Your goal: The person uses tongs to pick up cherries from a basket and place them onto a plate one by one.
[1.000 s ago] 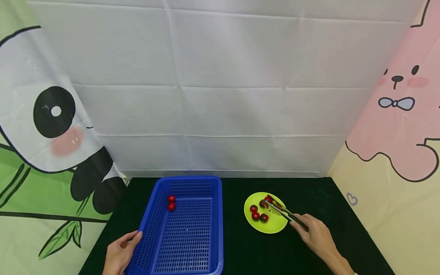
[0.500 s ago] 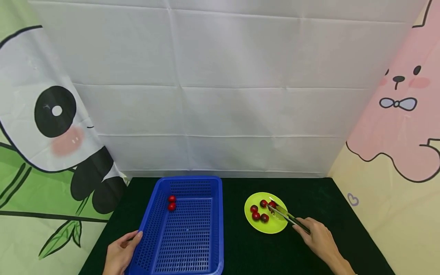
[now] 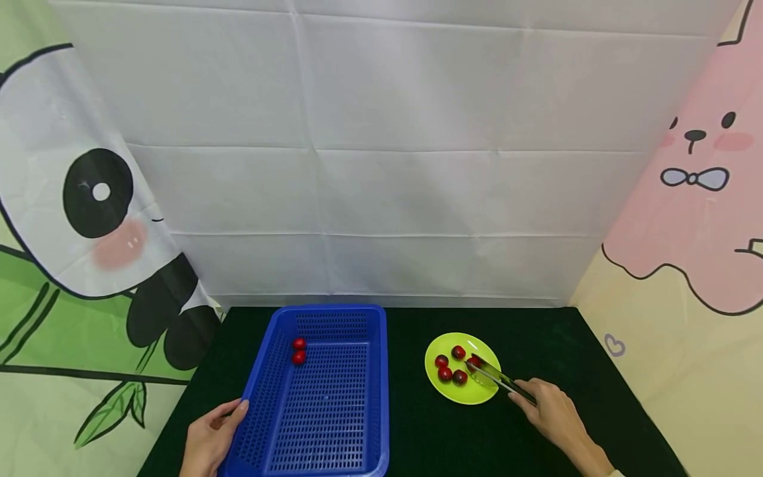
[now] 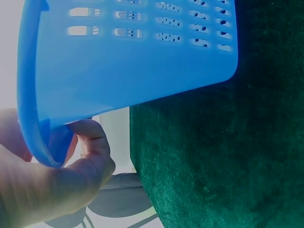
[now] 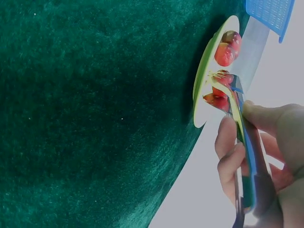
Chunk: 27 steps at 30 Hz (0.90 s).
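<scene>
My left hand (image 3: 211,434) grips the left rim of a blue perforated plastic basket (image 3: 385,384); in the left wrist view the thumb and fingers curl around the rim of the basket (image 4: 95,76). Two red round fruits (image 3: 299,357) lie inside, near the left wall. With my right hand (image 3: 551,414) I hold metal tongs (image 3: 509,384) with dark handles. Their tips straddle a dark red, cherry-like fruit (image 3: 474,362) on a yellow-green plate (image 3: 477,392); whether they clamp it I cannot tell. Several similar fruits (image 3: 444,374) sit around it on the plate.
Basket and plate stand apart on a dark green cloth-covered table (image 3: 411,430). A white curtain (image 3: 393,199) hangs behind its far edge. Printed cloths, a panda (image 3: 95,192) at left and a pink animal (image 3: 685,218) at right, flank it.
The tong tips have shifted right and toward me on the plate, and the fruit beside them has moved the same way. The left hand and the basket keep their places.
</scene>
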### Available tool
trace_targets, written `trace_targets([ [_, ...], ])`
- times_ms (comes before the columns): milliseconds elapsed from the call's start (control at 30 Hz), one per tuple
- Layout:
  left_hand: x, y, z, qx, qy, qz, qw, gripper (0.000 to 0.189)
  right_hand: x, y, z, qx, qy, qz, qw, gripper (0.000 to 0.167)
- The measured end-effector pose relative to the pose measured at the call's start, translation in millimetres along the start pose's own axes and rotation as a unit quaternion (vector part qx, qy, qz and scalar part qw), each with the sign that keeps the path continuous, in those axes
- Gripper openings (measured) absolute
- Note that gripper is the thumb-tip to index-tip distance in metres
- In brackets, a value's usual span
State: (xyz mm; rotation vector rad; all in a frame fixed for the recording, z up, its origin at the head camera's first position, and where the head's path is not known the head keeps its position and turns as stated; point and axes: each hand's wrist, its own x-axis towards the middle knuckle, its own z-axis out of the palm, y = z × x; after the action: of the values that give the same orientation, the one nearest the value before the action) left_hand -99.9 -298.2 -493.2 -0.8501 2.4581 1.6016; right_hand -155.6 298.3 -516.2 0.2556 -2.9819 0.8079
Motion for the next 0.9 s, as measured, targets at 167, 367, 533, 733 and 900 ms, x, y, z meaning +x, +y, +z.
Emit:
trace_targets([
  [167,-0.3,-0.1,0.1,-0.004,-0.001,0.003,1.0,0.095,2.2,0,-1,-0.003,-0.007,-0.004,1.0,0.032],
  [367,-1.3,0.5,0.3,0.0,-0.003,0.004,1.0,0.095,2.1,0,-2,0.0,-0.004,-0.006,1.0,0.031],
  [533,-2.3,0.8,1.0,-0.001,-0.002,0.009,1.0,0.087,0.3,-1,-4,0.0,-0.004,-0.005,1.0,0.03],
  [733,-2.8,1.0,0.8,-0.004,-0.001,0.009,1.0,0.086,-1.5,-2,-7,-0.003,-0.002,-0.001,1.0,0.031],
  [900,-2.4,0.5,1.1,-0.002,0.002,0.012,0.9999,0.087,-1.3,-4,-11,-0.006,0.006,-0.006,0.9999,0.032],
])
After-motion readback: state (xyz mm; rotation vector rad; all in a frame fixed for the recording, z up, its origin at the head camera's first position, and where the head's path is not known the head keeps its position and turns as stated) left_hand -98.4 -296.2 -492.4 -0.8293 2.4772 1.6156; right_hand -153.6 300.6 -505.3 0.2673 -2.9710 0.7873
